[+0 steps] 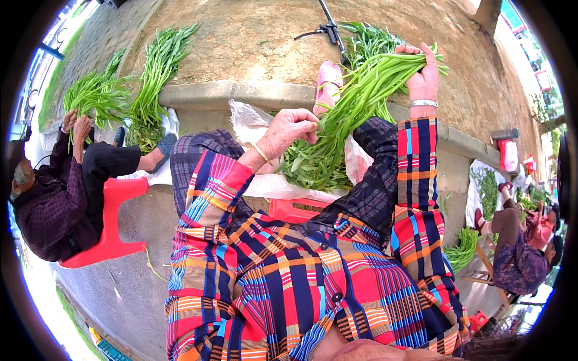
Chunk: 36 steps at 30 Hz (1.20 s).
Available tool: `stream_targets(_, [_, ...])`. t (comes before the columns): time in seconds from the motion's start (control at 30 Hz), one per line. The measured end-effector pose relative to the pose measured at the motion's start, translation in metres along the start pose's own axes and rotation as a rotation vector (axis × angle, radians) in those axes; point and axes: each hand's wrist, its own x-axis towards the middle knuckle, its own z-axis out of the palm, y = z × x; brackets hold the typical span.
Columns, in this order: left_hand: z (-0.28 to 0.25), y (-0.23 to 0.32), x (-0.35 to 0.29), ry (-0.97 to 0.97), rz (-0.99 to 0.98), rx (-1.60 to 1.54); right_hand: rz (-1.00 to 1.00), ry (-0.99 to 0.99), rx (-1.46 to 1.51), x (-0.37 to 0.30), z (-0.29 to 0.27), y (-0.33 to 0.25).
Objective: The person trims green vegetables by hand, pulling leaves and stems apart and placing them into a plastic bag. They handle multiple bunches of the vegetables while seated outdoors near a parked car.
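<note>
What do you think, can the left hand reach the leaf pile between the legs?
Probably yes: the left hand appears close to the leaf pile, whose near side looks open, though leafy stems partly overhang it.

The view looks from the head of the seated person, steeply down and a little forward, so that the plaid shirt (319, 289) is very near, while the left hand (283, 132) and the right hand (424, 78) are somewhat farther. Its fisheye lens is very wide and bends the curb (198, 93); it takes in a co-worker (57, 204) at left, another person (521, 265) at right, and soil (265, 57) at the far side.
</note>
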Motion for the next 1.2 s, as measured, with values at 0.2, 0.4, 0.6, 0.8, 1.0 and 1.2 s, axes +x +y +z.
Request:
stream_targets(0.2, [-0.007, 0.004, 0.001, 0.012, 0.006, 0.136, 0.052, -0.02, 0.037, 0.002, -0.003, -0.003])
stream_targets(0.4, [0.0, 0.006, 0.001, 0.096, -0.019, 0.201, 0.012, 0.016, -0.017, -0.001, 0.001, 0.001])
stream_targets(0.6, [0.003, -0.009, 0.008, 0.126, 0.082, 0.333, 0.03, -0.007, -0.017, 0.001, 0.0, 0.004])
stream_targets(0.8, [0.0, -0.01, 0.008, 0.189, 0.016, 0.322, -0.002, 0.006, -0.003, -0.001, 0.002, 0.003])
stream_targets(1.0, [-0.011, 0.042, -0.014, -0.2, -0.168, 0.327, 0.011, -0.031, -0.019, 0.0, -0.002, 0.003])
stream_targets(1.2, [-0.015, 0.038, -0.012, -0.065, -0.023, 0.896, 0.007, -0.066, -0.031, 0.004, -0.006, 0.001])
